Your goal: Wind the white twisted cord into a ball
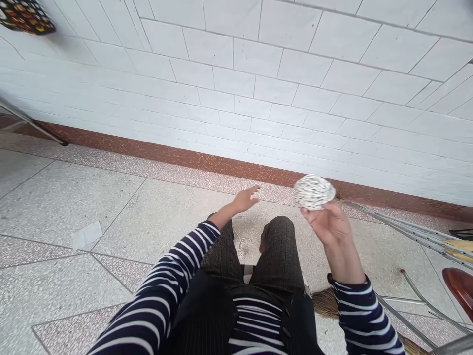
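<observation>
A round, woven-looking ball of whitish cord [314, 192] is held up by my right hand [329, 221], its fingers and thumb at the lower side of the ball. My left hand [244, 200] hovers above my left knee with the fingers apart and nothing visible in them. Between my legs, a loose tangle of thin white cord [244, 245] lies on the floor. Whether that cord joins the ball cannot be seen.
Ahead rises a white tiled wall [273, 88] with a reddish-brown skirting. To the right are metal crutches [414, 229], a chair's metal legs [417, 288] and a straw broom [325, 301]. A pale sheet [87, 235] lies on the floor at left.
</observation>
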A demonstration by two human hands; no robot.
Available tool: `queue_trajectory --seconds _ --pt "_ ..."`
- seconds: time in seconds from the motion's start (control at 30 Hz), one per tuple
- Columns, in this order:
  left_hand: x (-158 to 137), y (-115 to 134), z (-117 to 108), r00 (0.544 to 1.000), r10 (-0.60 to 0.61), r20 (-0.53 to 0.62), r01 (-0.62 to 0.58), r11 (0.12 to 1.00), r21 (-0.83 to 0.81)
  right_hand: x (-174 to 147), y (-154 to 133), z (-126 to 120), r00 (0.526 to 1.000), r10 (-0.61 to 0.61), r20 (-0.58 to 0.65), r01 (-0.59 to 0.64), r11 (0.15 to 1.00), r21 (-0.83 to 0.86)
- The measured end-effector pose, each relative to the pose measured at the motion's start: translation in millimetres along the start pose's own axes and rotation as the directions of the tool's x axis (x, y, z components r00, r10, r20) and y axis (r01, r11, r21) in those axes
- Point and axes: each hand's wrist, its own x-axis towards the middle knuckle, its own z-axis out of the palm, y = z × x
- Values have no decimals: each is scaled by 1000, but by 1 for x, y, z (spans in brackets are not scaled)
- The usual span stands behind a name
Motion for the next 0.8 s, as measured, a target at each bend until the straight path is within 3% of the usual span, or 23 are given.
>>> queue_trajectory --seconds 0.07,0.17,0.3,0.5,0.7,0.8 --pt "0 26 27 988 150 29 -144 977 -156 6 16 13 995 95 9 -95 995 -42" --pt "-4 46 49 971 222 88 -186 933 -307 15 23 16 993 118 29 -116 990 -77" --pt "-22 32 50 969 225 104 -163 894 -417 22 6 -5 1000 -6 15 7 996 -86" --pt "-46 -8 43 960 240 147 -179 924 -338 22 -19 -35 985 -164 51 169 979 -117" --pt "-37 -34 32 994 51 99 -53 998 16 10 -15 -9 989 -141 36 145 972 -184" --pt "-32 -28 31 998 43 55 -45 999 29 6 -6 1 995 -77 59 89 965 -247"
